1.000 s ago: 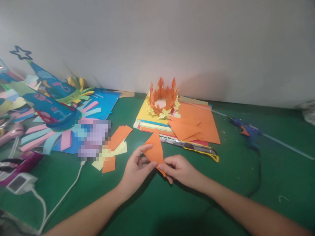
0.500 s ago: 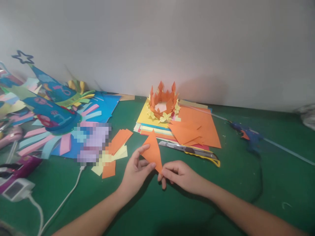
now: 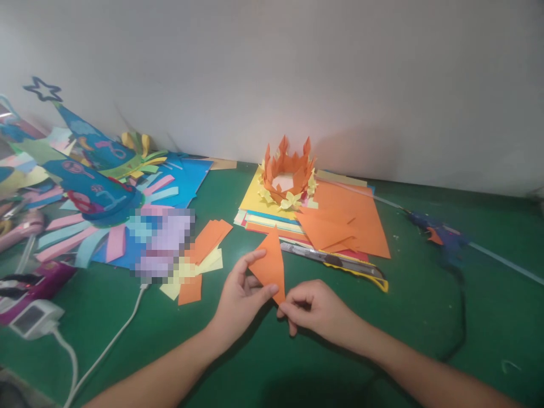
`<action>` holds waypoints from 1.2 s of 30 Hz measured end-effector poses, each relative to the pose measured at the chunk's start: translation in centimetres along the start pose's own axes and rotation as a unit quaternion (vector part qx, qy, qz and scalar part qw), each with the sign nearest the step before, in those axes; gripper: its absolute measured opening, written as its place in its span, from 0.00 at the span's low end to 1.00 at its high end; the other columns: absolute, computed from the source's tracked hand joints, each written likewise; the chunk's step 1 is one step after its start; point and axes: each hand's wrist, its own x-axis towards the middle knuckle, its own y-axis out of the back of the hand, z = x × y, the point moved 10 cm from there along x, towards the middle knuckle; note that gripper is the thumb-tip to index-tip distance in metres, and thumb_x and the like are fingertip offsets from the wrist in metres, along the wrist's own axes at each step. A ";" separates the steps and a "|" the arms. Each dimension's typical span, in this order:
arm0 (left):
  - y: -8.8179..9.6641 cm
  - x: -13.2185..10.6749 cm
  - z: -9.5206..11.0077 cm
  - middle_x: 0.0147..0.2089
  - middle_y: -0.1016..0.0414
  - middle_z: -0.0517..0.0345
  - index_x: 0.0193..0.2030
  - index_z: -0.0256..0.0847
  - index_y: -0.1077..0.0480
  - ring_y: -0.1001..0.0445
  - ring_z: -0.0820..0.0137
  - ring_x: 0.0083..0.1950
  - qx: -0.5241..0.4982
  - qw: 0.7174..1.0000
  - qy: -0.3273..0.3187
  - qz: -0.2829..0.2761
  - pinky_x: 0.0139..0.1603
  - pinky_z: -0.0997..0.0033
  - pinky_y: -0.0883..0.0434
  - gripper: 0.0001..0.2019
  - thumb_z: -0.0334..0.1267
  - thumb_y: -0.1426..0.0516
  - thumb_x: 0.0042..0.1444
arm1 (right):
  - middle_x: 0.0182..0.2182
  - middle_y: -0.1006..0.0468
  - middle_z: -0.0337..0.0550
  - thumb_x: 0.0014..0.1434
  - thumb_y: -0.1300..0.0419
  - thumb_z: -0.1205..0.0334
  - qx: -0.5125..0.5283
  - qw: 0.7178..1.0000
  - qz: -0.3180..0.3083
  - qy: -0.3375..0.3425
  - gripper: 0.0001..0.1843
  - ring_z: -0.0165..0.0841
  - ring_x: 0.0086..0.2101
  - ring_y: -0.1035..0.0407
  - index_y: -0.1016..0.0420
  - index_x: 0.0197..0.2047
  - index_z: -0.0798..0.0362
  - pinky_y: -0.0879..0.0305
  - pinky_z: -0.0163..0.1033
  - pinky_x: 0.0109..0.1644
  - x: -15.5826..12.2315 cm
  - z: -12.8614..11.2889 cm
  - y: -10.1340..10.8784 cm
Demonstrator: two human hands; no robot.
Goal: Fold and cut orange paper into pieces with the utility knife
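Note:
Both hands hold a folded orange paper triangle [image 3: 270, 263] upright over the green table [image 3: 263, 362]. My left hand [image 3: 240, 297] pinches its left edge between thumb and fingers. My right hand [image 3: 312, 309] pinches the lower right corner with curled fingers. Behind it an orange paper crown [image 3: 287, 177] with yellow paper flowers stands on a stack of coloured paper [image 3: 259, 212], beside loose orange sheets [image 3: 344, 224].
A yellow-edged utility knife [image 3: 335, 262] lies just beyond the hands. Orange and yellow paper strips [image 3: 199, 255] lie to the left, with blue paper cone hats [image 3: 91, 181] and coloured strips farther left. A blue glue gun [image 3: 440, 238] lies at right. A white charger and cable [image 3: 36, 320] sit at lower left.
My right hand slid down to the triangle's lower corner and curled tighter. The view shifted slightly; the paper stays held in both hands.

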 end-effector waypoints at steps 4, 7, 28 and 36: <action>-0.8 -0.1 0.4 0.34 0.28 0.58 0.57 0.42 0.42 0.30 0.74 0.31 -0.010 0.999 -0.018 -0.041 0.31 0.75 0.32 0.31 0.38 0.36 0.48 | 0.17 0.24 0.41 0.57 0.43 0.51 -0.014 1.000 0.001 -0.004 0.20 0.28 0.19 0.35 0.27 0.20 0.54 0.42 0.31 0.25 0.1 0.2 0.1; -1.4 -0.4 1.2 0.50 0.34 0.52 0.54 0.46 0.38 0.31 0.77 0.33 0.029 0.996 -0.057 -0.068 0.29 0.78 0.33 0.25 0.36 0.37 0.49 | 0.18 0.25 0.40 0.55 0.41 0.46 0.037 0.999 0.019 -0.003 0.21 0.28 0.21 0.34 0.30 0.21 0.54 0.42 0.31 0.26 0.2 0.3 0.8; -1.7 -1.3 1.7 0.47 0.34 0.53 0.56 0.50 0.34 0.35 0.75 0.32 0.085 0.954 0.053 -0.282 0.28 0.77 0.36 0.26 0.36 0.36 0.48 | 0.15 0.35 0.36 0.63 0.50 0.47 0.165 0.937 0.300 0.068 0.22 0.26 0.18 0.44 0.38 0.22 0.51 0.44 0.33 0.21 -2.0 0.7 8.3; -1.4 -0.5 1.9 0.46 0.39 0.55 0.61 0.54 0.48 0.34 0.76 0.34 0.071 0.964 0.027 -0.254 0.29 0.79 0.35 0.34 0.34 0.38 0.51 | 0.49 0.29 0.48 0.57 0.41 0.50 0.059 0.956 0.224 0.178 0.19 0.37 0.45 0.33 0.33 0.49 0.48 0.31 0.41 0.46 -1.2 -1.9 6.7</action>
